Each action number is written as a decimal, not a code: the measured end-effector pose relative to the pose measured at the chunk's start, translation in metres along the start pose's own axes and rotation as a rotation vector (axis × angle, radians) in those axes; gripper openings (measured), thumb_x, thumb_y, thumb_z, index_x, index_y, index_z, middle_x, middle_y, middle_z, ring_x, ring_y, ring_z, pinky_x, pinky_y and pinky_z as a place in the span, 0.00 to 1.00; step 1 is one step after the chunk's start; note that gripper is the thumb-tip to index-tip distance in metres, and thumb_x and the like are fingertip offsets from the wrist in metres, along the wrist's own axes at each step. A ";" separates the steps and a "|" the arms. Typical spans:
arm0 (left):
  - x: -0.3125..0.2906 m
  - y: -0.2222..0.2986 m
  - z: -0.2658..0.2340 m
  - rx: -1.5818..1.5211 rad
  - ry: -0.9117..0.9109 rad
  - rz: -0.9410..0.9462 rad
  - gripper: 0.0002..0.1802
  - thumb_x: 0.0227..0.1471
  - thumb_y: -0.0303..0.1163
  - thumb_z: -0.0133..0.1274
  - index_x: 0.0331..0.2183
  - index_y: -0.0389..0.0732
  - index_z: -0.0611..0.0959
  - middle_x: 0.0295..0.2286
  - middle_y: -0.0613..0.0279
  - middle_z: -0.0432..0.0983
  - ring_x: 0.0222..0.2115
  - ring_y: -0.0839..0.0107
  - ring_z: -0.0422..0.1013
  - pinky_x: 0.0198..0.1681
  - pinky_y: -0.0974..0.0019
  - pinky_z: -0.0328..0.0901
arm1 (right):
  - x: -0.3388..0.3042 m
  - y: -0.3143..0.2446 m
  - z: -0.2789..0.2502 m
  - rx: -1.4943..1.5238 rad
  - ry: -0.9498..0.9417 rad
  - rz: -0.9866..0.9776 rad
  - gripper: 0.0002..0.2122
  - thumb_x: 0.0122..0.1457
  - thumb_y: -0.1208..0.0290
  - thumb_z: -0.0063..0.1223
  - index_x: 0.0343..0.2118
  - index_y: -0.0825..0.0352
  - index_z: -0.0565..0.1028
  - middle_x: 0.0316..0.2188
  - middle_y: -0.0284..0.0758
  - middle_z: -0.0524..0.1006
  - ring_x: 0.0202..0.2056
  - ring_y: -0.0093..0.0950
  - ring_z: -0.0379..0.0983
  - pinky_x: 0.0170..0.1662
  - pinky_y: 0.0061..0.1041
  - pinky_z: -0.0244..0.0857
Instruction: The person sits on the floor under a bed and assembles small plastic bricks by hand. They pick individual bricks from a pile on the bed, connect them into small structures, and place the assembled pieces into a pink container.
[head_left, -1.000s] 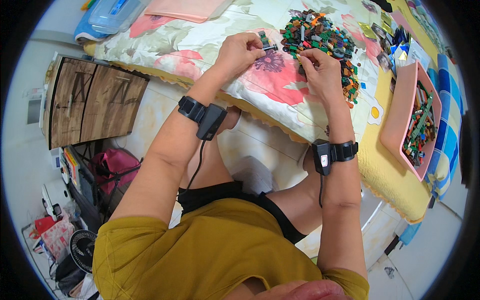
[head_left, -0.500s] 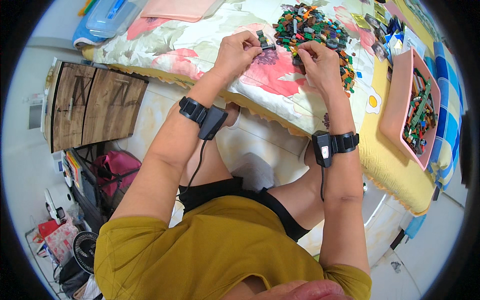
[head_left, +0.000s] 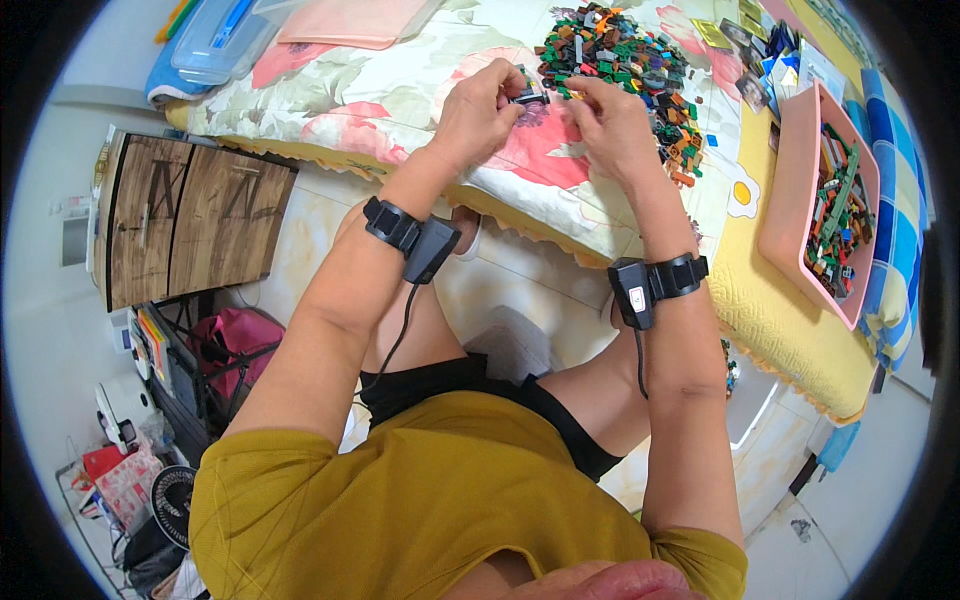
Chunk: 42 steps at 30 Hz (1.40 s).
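Note:
My left hand (head_left: 474,118) is closed, thumb and fingers pinching a small assembly of building bricks (head_left: 533,95) in grey, dark and green. The assembly is low over the floral bedspread, partly hidden by the fingers. To its right, my right hand (head_left: 612,128) reaches in with index finger and thumb apart; nothing shows between them. Just beyond both hands spreads a heap of loose building bricks (head_left: 625,60) in green, brown, orange, black and grey. My right hand and wrist cover part of its near edge.
On the right stands a pink bin (head_left: 790,200) of more bricks, beside a blue checked pillow (head_left: 885,220). Foil packets and cards (head_left: 775,70) lie behind it. A clear plastic box (head_left: 215,45) and a pink folder (head_left: 350,25) rest at the far left of the bed (head_left: 370,100).
My right hand has shifted left, closer to the brick assembly, and its index finger and thumb have spread. My left hand still grips the assembly, turned slightly.

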<state>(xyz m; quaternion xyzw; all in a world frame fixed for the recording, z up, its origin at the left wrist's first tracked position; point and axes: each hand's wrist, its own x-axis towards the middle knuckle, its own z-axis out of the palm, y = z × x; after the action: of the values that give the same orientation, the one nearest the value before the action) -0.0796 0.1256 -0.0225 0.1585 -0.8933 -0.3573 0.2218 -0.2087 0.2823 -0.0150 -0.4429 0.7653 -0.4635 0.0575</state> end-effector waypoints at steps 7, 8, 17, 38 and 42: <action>-0.008 0.000 0.004 -0.026 0.035 0.158 0.14 0.41 0.21 0.60 0.34 0.37 0.76 0.27 0.58 0.76 0.26 0.66 0.73 0.32 0.66 0.69 | -0.006 -0.012 0.021 -0.353 -0.101 -0.174 0.08 0.58 0.71 0.48 0.36 0.65 0.79 0.32 0.42 0.75 0.34 0.43 0.76 0.36 0.41 0.70; -0.009 0.000 0.002 -0.054 0.024 0.130 0.14 0.41 0.21 0.60 0.34 0.36 0.77 0.26 0.58 0.76 0.26 0.68 0.73 0.31 0.67 0.69 | -0.007 -0.012 0.022 -0.366 -0.099 -0.176 0.08 0.58 0.71 0.48 0.36 0.65 0.79 0.32 0.42 0.75 0.34 0.43 0.76 0.36 0.41 0.71; -0.003 -0.001 -0.009 -0.311 0.074 -0.039 0.15 0.44 0.33 0.64 0.36 0.37 0.83 0.24 0.62 0.78 0.24 0.78 0.72 0.30 0.73 0.69 | -0.020 -0.011 0.021 -0.364 -0.057 -0.220 0.07 0.57 0.71 0.51 0.33 0.64 0.80 0.30 0.40 0.74 0.30 0.42 0.76 0.32 0.38 0.71; 0.000 -0.016 -0.015 -0.286 -0.266 -0.163 0.12 0.50 0.27 0.59 0.38 0.33 0.82 0.26 0.66 0.77 0.25 0.79 0.70 0.30 0.73 0.66 | -0.028 -0.005 0.017 -0.281 -0.047 -0.224 0.07 0.57 0.71 0.52 0.34 0.64 0.80 0.31 0.39 0.76 0.30 0.41 0.76 0.33 0.38 0.72; 0.001 -0.012 -0.010 -0.136 -0.246 -0.153 0.13 0.45 0.30 0.61 0.35 0.34 0.84 0.23 0.60 0.78 0.24 0.73 0.73 0.30 0.70 0.68 | -0.025 -0.006 0.017 -0.251 -0.049 -0.208 0.07 0.57 0.70 0.52 0.34 0.64 0.80 0.32 0.39 0.77 0.31 0.41 0.76 0.34 0.38 0.71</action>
<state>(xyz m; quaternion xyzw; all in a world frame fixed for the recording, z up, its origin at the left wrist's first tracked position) -0.0738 0.1109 -0.0241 0.1656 -0.8729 -0.4495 0.0929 -0.1816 0.2884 -0.0286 -0.5348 0.7655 -0.3567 -0.0278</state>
